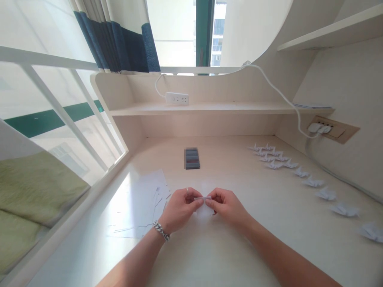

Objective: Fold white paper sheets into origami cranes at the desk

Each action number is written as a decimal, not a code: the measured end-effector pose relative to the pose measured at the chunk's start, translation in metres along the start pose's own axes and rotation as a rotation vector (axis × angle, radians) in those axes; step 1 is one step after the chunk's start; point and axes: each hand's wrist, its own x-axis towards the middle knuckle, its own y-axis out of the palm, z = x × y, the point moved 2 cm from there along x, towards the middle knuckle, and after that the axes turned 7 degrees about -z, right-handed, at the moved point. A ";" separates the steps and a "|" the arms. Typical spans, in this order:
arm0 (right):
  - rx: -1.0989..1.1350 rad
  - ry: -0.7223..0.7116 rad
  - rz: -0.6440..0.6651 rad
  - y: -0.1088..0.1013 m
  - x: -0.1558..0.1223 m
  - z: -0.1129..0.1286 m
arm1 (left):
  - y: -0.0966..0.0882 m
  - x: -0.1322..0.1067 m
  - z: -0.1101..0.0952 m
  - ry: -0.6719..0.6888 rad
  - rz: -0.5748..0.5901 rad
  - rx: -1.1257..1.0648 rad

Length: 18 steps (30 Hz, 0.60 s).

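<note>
Both of my hands meet over the pale desk (239,247), pinching one small folded piece of white paper (203,205) between them. My left hand (178,209), with a ring and a chain bracelet on the wrist, grips the paper's left end with closed fingers. My right hand (226,206) pinches its right end. The paper sits low, just above or on the desk surface. A loose stack of white paper sheets (140,205) lies just left of my left hand.
A curved row of several folded white paper cranes (299,171) runs along the right side. A small dark box (192,158) lies mid-desk. A power strip (177,98) rests on the shelf, its cable leading to a wall socket (321,128). A bed rail (66,115) stands on the left.
</note>
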 end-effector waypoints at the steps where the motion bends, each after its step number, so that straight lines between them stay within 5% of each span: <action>1: 0.001 0.011 0.002 0.001 0.000 0.000 | -0.001 0.000 0.001 -0.010 0.007 -0.008; 12: 0.086 0.103 -0.004 0.004 -0.002 -0.010 | -0.009 0.009 0.017 -0.170 0.075 -0.209; 18: 0.095 0.130 -0.019 0.000 0.000 -0.012 | -0.019 0.013 0.023 -0.170 0.011 -0.176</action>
